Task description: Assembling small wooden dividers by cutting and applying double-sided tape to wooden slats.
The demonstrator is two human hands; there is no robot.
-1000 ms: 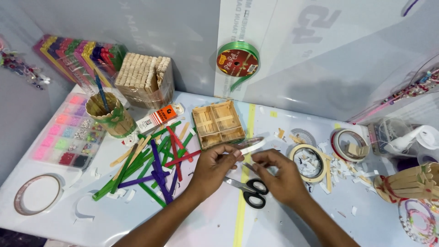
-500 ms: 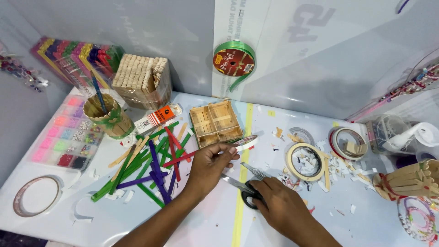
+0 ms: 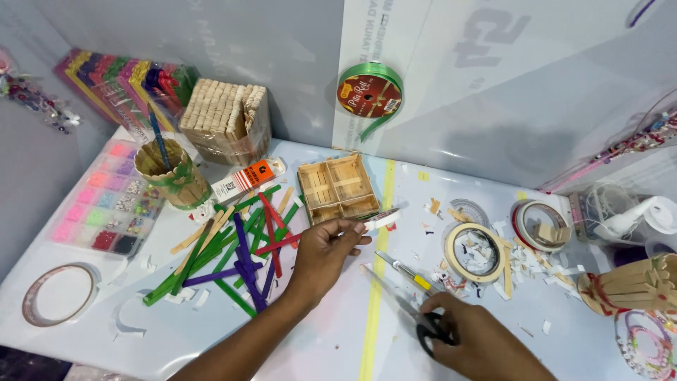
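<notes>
White and glossy, the craft bench (image 3: 493, 331) runs up to a grey wall where a spool of green ribbon (image 3: 369, 94) hangs.

Head view: the left hand (image 3: 321, 254) hovers over the bench just below a small tray built of wooden sticks (image 3: 337, 189), its fingers (image 3: 352, 229) pinched on a short white strip with a red tip (image 3: 384, 219), held out flat toward the right. To its left lies a loose heap of coloured craft sticks (image 3: 236, 257) in green, purple and red, with a glue tube (image 3: 247, 178) and a stick-built pencil cup (image 3: 173, 176) behind them. The right hand (image 3: 479, 342) rests low on the bench, fingers closed around the black handles of a pair of scissors (image 3: 405, 310), whose blades lie flat and point up-left toward the strip. A slim knife with a yellow slider (image 3: 409, 271) lies between the hands, and two tape rolls (image 3: 474, 252) sit to the right amid paper scraps.

A clean cut would likely call for holding the strip taut and level, fingers well back from the end, and lifting the scissors squarely to it.

Against the frame a second ago, both hands then met at the strip; half a second ago the right was dropping toward the scissors, which it now grips while the left alone keeps the strip.
</notes>
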